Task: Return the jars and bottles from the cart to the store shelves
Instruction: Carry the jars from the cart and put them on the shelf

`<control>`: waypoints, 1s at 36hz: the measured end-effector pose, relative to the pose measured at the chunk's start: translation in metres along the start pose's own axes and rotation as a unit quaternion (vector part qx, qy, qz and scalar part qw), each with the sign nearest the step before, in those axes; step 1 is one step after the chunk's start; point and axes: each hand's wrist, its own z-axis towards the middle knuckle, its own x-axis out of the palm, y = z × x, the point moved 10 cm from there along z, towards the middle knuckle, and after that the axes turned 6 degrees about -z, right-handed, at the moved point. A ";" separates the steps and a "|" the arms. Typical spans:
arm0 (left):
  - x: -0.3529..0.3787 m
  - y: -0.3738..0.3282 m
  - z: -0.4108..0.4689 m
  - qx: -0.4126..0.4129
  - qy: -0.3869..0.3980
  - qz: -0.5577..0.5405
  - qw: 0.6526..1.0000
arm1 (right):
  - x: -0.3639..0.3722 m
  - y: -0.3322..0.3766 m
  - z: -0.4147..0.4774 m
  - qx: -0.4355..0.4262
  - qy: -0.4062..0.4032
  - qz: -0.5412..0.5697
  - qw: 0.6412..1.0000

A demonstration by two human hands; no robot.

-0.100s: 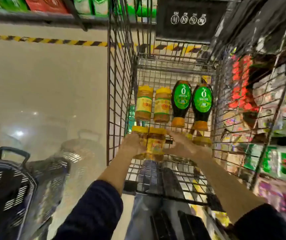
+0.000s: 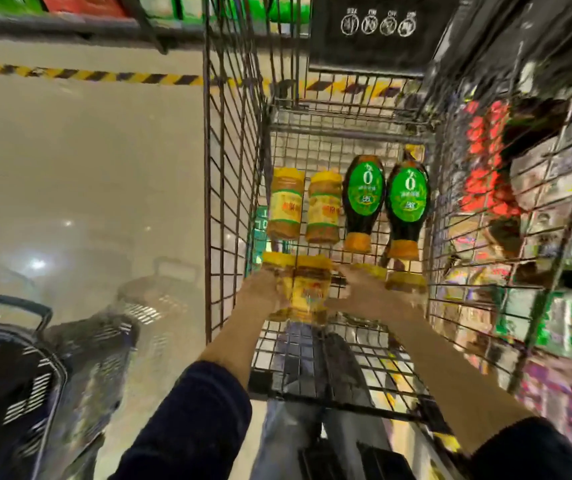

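**Hands hardly shifted on the near jars**

Nothing much has moved since a moment ago: both hands and the two jars between them sit almost where they were, and the goods further up the cart lie as before.

Head view: the left hand (image 2: 263, 294) comes in from 7 o'clock on a bare forearm with a dark sleeve. It lies against the left side of the near jars (image 2: 307, 289), just below centre. Its fingers look curled round the left jar, their tips hidden behind it. The right hand (image 2: 367, 296) reaches in from 4 o'clock. Its forefinger and thumb are spread in a fork round the right jar's side, and its other fingers are lost in blur. Both near jars are yellow-lidded, side by side, inside the cart (image 2: 232, 168) close to its near end.

Past them toward 12 o'clock lie the far jars (image 2: 286, 207), a touching pair on the wire floor. To their right, at 2 o'clock, two green-labelled bottles (image 2: 364, 199) lie with their caps toward the person. Beside the right hand the caps of two near bottles (image 2: 405, 282) show, but their bodies are covered by the hand and wrist.

Shelves (image 2: 537, 202) at 3 o'clock are seen only through the cart's mesh and are smeared, so no product can be made out. A dark basket (image 2: 11, 393) at 8 o'clock is cut off by the frame edge.
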 end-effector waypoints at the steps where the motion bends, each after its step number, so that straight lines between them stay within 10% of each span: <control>1: 0.004 0.004 0.003 -0.010 0.007 -0.001 1.000 | 0.001 0.000 -0.001 -0.002 0.000 -0.004 1.000; 36: -0.021 -0.006 -0.022 0.099 0.021 -0.317 0.943 | 0.032 -0.006 0.008 0.076 0.009 0.048 0.996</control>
